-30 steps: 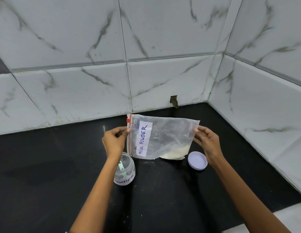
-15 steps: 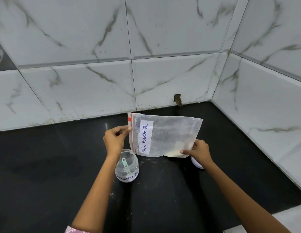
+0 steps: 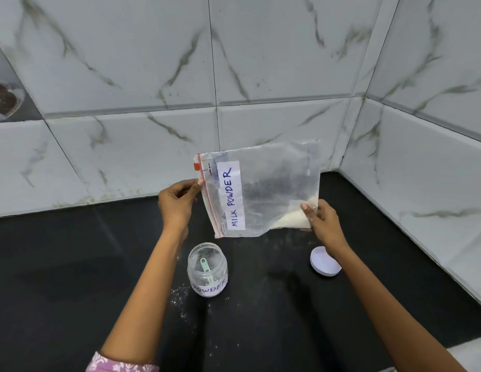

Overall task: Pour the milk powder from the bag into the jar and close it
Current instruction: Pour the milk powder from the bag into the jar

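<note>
A clear zip bag (image 3: 271,183) with a white "MILK POWDER" label hangs sideways above the counter, its red zip edge to the left. White powder sits in its lower right corner. My left hand (image 3: 177,202) pinches the zip edge. My right hand (image 3: 324,224) grips the lower right corner by the powder. Below the bag an open clear jar (image 3: 207,269) stands upright with a green scoop (image 3: 205,265) inside and a label reading "POWDER". The white lid (image 3: 324,263) lies flat on the counter to the right, partly behind my right wrist.
The black counter (image 3: 72,277) runs into a corner of white marble-tiled walls (image 3: 260,63) at the back and right. A few specks of spilled powder (image 3: 180,294) lie left of the jar. A dark round object (image 3: 4,99) shows at the far left wall.
My right hand slid from the bag's right edge down to its lower right corner. The bag rose and now hangs clear above the jar, its zip edge still in my left hand.
</note>
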Demonstrator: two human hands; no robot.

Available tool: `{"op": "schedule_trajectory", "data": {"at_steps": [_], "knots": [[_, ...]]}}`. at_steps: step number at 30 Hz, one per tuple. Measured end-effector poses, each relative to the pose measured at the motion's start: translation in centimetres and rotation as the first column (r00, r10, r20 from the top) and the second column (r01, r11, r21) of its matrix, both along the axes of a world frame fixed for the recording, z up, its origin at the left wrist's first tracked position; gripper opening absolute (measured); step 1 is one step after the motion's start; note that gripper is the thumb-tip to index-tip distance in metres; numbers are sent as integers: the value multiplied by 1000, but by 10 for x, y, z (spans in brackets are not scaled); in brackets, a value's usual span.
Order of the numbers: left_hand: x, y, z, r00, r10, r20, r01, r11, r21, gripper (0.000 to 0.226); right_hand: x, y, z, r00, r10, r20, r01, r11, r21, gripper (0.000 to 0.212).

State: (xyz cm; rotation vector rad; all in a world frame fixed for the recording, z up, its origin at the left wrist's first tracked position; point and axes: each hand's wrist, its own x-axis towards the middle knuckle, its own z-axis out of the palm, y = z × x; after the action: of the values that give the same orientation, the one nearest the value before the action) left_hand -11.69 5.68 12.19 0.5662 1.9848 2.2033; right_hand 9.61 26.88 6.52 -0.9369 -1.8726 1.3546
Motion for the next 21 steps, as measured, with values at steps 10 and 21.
{"op": "schedule_trajectory", "data": {"at_steps": [10, 21], "knots": [[8, -56, 26, 981, -146, -127, 150, 988, 22, 25, 19, -31, 21, 989, 78, -129, -77, 997, 9, 28], [25, -75, 17, 994, -57, -95, 66, 993, 94, 21, 29, -39, 48, 986, 131, -99, -125, 990, 67, 29]]}}
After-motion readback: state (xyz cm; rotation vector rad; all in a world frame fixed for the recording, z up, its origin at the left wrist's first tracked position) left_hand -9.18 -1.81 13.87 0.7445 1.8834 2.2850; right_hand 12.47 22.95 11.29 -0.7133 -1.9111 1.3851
